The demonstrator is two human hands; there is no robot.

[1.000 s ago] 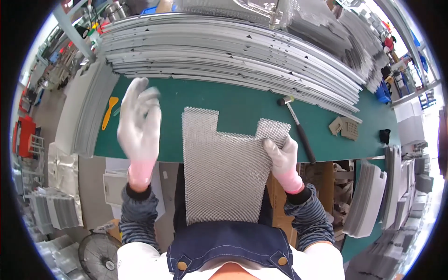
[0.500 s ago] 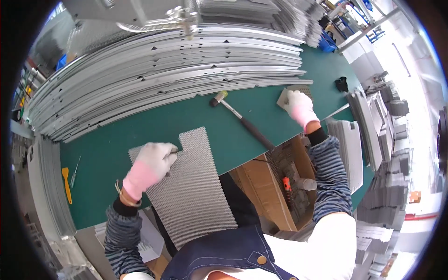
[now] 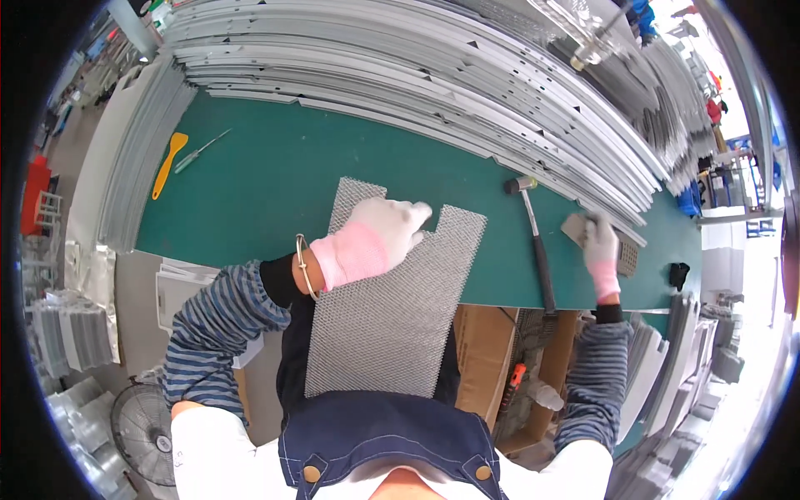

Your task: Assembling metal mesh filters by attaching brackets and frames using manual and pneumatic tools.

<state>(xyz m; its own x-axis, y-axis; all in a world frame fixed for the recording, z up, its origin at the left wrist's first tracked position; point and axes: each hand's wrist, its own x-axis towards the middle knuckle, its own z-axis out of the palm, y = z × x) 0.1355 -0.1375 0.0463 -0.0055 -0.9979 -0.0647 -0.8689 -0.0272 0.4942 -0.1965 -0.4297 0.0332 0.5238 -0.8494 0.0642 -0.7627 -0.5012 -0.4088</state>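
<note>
A grey expanded-metal mesh sheet point(image 3: 383, 325), notched at its far edge, reaches from my lap onto the green table. My left hand point(image 3: 375, 237), in a white and pink glove, lies over the mesh by the notch. Its thumb and fingers are pinched together; whatever is between them is too small to make out. At the right, my gloved right hand point(image 3: 602, 254) closes from above over a flat tan-grey piece point(image 3: 575, 227), with a dotted part showing on its other side. Between my hands lies a hammer point(image 3: 540, 258) with a dark handle, its head toward the back.
Long stacked metal strips point(image 3: 400, 62) line the back of the table point(image 3: 267, 167). A yellow scraper point(image 3: 170, 167) and a thin screwdriver point(image 3: 200, 152) lie at the left. An open cardboard box point(image 3: 483, 350) below the front edge holds an orange-handled tool point(image 3: 517, 377). A fan point(image 3: 150, 437) stands lower left.
My view has swung, so the table and tools sit differently in it. My left hand is now further over the notch of the mesh. My right hand stays on the tan-grey piece.
</note>
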